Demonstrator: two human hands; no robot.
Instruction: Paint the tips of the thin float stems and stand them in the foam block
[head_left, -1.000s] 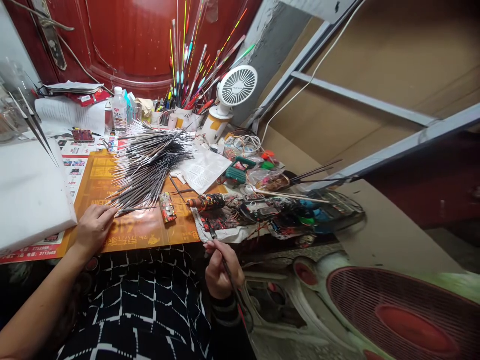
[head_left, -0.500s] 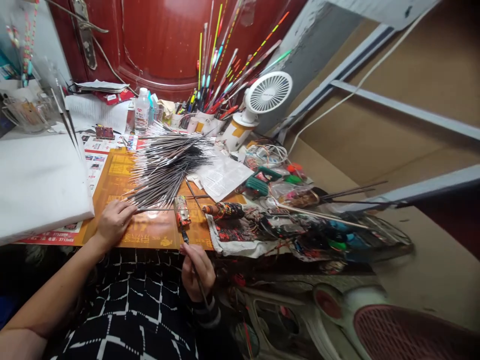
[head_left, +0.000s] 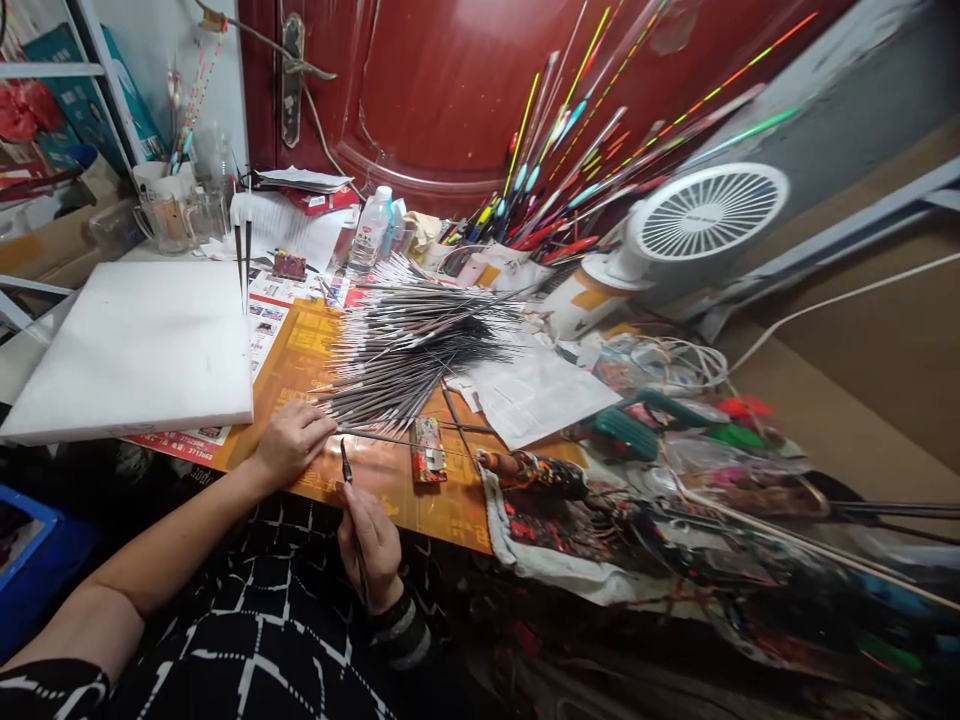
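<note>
Nearest, a dark patterned garment at the bench edge; just above it the right hand, its grip closed pen-fashion round a slim brush, dark tip up and away, probably held near that end for fine control. Beyond and to the left, the left hand rests on the bench, fingertips closed on one end of a thin rod; forearm low, likely for steadiness. The rod lies crosswise just beyond the brush tip, apart from it as far as I can tell, and runs right past a paint-smeared block, perhaps a prop; whether the two touch is unclear. Its far end seems to meet the orange nose of a taped tool, which lies on a stained cloth, presumably there to catch paint. Farther, a fanned heap of similar rods, pale ends mostly left, within easy reach of the left hand. Left of it a white foam slab; two dark rods stand by its far right corner, perhaps stuck in to stay apart. Behind: bottle, white fan, bright slender sticks bunched upright, red door.
</note>
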